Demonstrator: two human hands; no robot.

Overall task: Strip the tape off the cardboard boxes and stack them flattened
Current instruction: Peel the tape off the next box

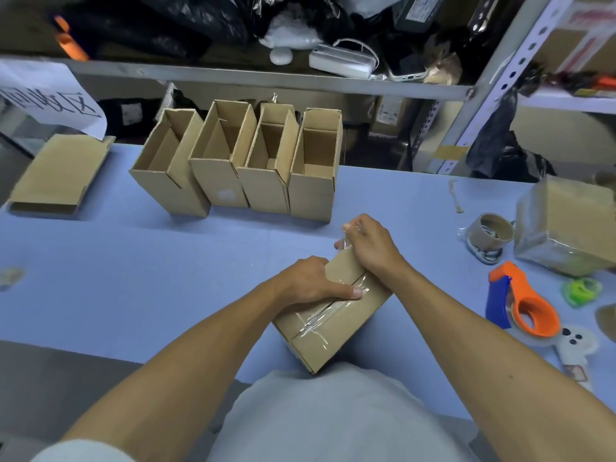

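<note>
A closed cardboard box (336,308) lies on the blue tabletop (133,261) close to the person's body, turned at an angle, with clear tape (328,313) running along the seam of its upper face.

The left hand (308,281) rests on the box's left side. Its fingers wrap over the far left edge and are mostly hidden, while the thumb lies straight along the top, its tip beside the taped seam.

The right hand (370,243) sits at the far end of the box with its fingers curled tightly. It pinches a crumpled end of the clear tape, which rises off the box's far edge and shows above the knuckles.

Beyond the box, four open boxes (240,168) stand side by side in a row with their flaps up; the left one leans outward. Well to the left of the box, a flattened box (60,175) lies at the far edge of the tabletop.

To the right of the box lies an orange and blue tape dispenser (520,301). Beyond that stands an empty tape core (490,233), and further right sits a box wrapped in clear film (566,228). A green object (581,290), too blurred to name, lies right of the dispenser.
</note>
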